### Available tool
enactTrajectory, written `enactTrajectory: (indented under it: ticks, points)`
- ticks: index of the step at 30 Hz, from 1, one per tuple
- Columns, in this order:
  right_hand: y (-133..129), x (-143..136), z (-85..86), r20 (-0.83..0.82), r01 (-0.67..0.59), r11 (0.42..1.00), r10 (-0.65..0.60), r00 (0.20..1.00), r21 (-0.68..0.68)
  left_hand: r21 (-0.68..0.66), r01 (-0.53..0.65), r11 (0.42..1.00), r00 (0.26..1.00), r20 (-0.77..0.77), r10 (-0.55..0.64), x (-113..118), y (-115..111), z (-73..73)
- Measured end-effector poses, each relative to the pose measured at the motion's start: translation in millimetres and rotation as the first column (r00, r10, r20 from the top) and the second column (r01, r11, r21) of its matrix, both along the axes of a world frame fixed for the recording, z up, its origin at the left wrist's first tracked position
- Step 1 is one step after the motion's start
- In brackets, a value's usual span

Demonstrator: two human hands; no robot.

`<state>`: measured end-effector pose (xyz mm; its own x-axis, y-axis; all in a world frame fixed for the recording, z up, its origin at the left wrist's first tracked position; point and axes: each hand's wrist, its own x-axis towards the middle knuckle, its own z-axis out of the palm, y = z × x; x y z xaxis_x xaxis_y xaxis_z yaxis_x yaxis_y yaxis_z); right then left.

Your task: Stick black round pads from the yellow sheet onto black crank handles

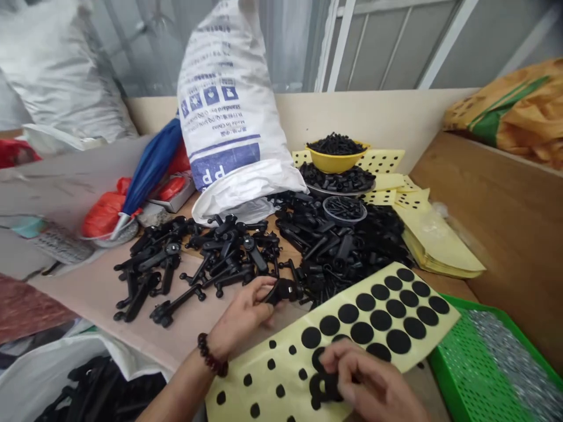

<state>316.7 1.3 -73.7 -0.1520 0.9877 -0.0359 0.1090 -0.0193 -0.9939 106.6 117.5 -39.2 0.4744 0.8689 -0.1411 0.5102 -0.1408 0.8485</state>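
My left hand (pixel 248 310), wearing a dark bead bracelet (pixel 213 355), is closed around a black plastic bracket part (pixel 285 290) above the near table. My right hand (pixel 367 384) is slightly blurred, its fingers curled together over a yellow backing sheet (pixel 264 390) of round black foam stickers (pixel 379 320). Whatever lies between those fingertips is hidden. Against this hand is a small black lobed piece (pixel 323 390); whether it is held or rests on the sheet, I cannot tell. Smaller dark dots dot the sheet's left half.
Black jointed arms (pixel 229 246) lie heaped beyond my hands, beside a bigger pile of black parts (pixel 347 246). A white sack (pixel 233 105) stands behind. Farther right are a yellow bowl (pixel 336 161), stacked yellow sheets (pixel 440 240) and a green basket (pixel 470 363) with small metal pieces.
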Motion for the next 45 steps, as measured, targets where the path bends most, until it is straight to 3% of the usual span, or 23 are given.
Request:
enactTrajectory:
  ticks: [3, 7, 15, 35, 45]
  points:
    - [7.3, -5.5, 12.5, -0.166, 0.088, 0.989, -0.107, 0.98, -0.116, -0.405, 0.023, 0.914, 0.939, 0.324, 0.12, -3.3, -21.3, -2.8]
    - [17.9, -13.7, 11.0, -0.265, 0.132, 0.974, -0.178, 0.948, -0.182, -0.556, 0.075, 0.828, 0.921, 0.357, 0.157, 1.6, -38.6, -11.5]
    - [22.1, -19.6, 3.4, -0.326, 0.117, 0.966, -0.19, 0.926, -0.231, -0.602, 0.13, 0.788, 0.927, 0.357, 0.119, 5.6, -42.8, -16.2]
    - [23.0, -16.9, -0.3, -0.203, 0.106, 0.972, -0.15, 0.968, -0.211, -0.538, 0.17, 0.826, 0.955, 0.296, -0.004, 4.7, -45.1, -21.4]
    - [24.4, -16.6, 0.7, -0.17, 0.088, 0.978, -0.121, 0.978, -0.188, -0.523, 0.165, 0.836, 0.965, 0.262, -0.027, 5.7, -44.1, -13.9]
